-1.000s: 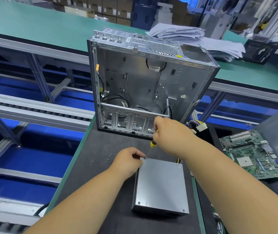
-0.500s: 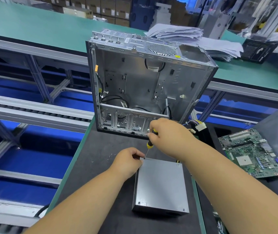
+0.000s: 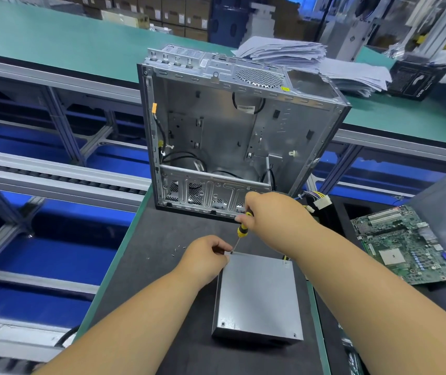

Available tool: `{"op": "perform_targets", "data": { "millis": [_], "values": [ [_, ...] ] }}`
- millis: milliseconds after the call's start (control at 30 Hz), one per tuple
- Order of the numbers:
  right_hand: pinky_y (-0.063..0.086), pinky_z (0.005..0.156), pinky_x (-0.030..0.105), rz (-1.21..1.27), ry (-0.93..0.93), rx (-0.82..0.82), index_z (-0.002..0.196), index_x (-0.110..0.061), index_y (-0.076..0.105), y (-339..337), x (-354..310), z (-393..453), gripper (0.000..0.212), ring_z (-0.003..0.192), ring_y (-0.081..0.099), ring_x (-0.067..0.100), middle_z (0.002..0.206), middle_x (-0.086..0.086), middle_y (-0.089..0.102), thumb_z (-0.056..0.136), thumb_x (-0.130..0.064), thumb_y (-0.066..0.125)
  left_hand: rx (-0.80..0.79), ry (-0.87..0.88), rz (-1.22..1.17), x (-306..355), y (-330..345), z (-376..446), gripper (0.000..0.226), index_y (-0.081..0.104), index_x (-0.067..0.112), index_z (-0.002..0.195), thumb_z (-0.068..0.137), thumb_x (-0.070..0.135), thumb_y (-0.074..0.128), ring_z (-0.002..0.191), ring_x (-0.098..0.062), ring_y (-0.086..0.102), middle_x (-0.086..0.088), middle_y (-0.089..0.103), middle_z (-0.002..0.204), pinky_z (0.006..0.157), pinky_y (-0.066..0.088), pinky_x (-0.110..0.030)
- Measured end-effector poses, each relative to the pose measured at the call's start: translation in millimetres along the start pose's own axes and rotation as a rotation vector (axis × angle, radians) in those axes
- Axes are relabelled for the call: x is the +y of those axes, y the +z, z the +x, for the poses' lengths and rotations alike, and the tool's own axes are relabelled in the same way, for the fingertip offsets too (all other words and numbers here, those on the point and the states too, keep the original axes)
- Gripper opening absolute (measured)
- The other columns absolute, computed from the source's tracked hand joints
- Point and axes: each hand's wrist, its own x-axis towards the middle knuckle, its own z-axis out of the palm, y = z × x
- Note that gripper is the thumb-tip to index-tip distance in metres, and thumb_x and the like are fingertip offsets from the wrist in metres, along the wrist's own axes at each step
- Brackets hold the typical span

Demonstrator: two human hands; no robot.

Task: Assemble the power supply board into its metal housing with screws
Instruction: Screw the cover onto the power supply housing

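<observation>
Driving the far-left corner screw of the power supply housing, which lies flat on the dark counter in front of the open computer chassis. Our right hand is closed on the yellow-handled screwdriver; our left hand pinches at the tip, fingers curled. We should keep the shaft square to the screw and press lightly. Spare screws lie nearby.

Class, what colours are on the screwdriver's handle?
Yellow and black on the screwdriver handle, seen in the head view.
</observation>
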Motion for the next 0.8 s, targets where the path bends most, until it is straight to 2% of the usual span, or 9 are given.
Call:
{"op": "perform_targets", "data": {
  "millis": [100,200,333,500,600,667,733,800],
  "values": [
    [0.032,0.056,0.031,-0.077,0.035,0.034,0.088,-0.018,0.042,5,-3,4,0.031,0.072,0.046,0.026,0.064,-0.004,0.037,0.097,-0.048,0.048,0.002,-0.009,-0.009,0,1,-1,0.024,0.065,0.033,0.082,0.085,0.009,0.066,0.070,-0.009,0.059,0.004,0.065,0.083,0.056,0.043,-0.017],
    [0.025,0.048,0.030,-0.104,0.046,0.075,0.084,-0.016,0.039,7,-7,6,0.034,0.069,0.045,0.026,0.062,-0.002,0.036,0.098,-0.047,0.047,0.007,-0.015,-0.002,0,1,-1,0.023,0.066,0.032,0.083,0.084,0.009,0.066,0.069,-0.008,0.059,0.004,0.066,0.083,0.056,0.042,-0.017],
    [0.028,0.051,0.031,-0.106,0.093,0.096,0.085,-0.017,0.037,10,-10,6,0.033,0.070,0.045,0.027,0.063,-0.002,0.033,0.099,-0.046,0.046,0.016,-0.017,-0.012,0,2,-1,0.023,0.066,0.031,0.083,0.084,0.008,0.066,0.066,-0.006,0.058,0.005,0.065,0.080,0.052,0.041,-0.014],
    [0.025,0.046,0.028,-0.108,0.134,0.117,0.084,-0.018,0.039,12,-10,4,0.033,0.070,0.046,0.026,0.063,-0.003,0.034,0.098,-0.046,0.047,0.018,-0.021,-0.013,1,2,-2,0.025,0.064,0.033,0.081,0.085,0.008,0.066,0.070,-0.007,0.060,0.005,0.066,0.083,0.054,0.042,-0.014],
    [0.023,0.047,0.028,-0.032,0.136,0.115,0.084,-0.019,0.040,10,-9,2,0.031,0.071,0.046,0.025,0.064,-0.004,0.036,0.097,-0.047,0.047,0.020,-0.024,-0.015,1,1,-3,0.025,0.065,0.032,0.082,0.085,0.008,0.066,0.072,-0.008,0.061,0.003,0.067,0.085,0.056,0.043,-0.013],
    [0.028,0.050,0.029,0.073,0.155,0.123,0.085,-0.019,0.046,7,-3,-3,0.030,0.073,0.049,0.024,0.067,-0.005,0.045,0.096,-0.047,0.049,0.019,-0.035,-0.026,1,1,-3,0.024,0.067,0.030,0.082,0.084,0.006,0.066,0.077,-0.010,0.063,0.004,0.068,0.086,0.060,0.046,-0.016],
    [0.036,0.056,0.031,0.180,0.201,0.178,0.086,-0.020,0.052,3,4,-9,0.027,0.076,0.055,0.024,0.074,-0.002,0.056,0.095,-0.045,0.049,0.020,-0.058,-0.060,1,1,-1,0.021,0.070,0.027,0.082,0.082,0.007,0.067,0.080,-0.010,0.064,0.006,0.069,0.085,0.064,0.048,-0.017],
    [0.037,0.056,0.031,0.263,0.247,0.252,0.087,-0.022,0.054,1,11,-15,0.025,0.074,0.055,0.023,0.075,-0.002,0.058,0.095,-0.045,0.049,0.026,-0.093,-0.113,2,2,1,0.010,0.073,0.024,0.078,0.080,0.014,0.072,0.080,-0.010,0.065,0.008,0.071,0.082,0.066,0.048,-0.022]
  ]
}}
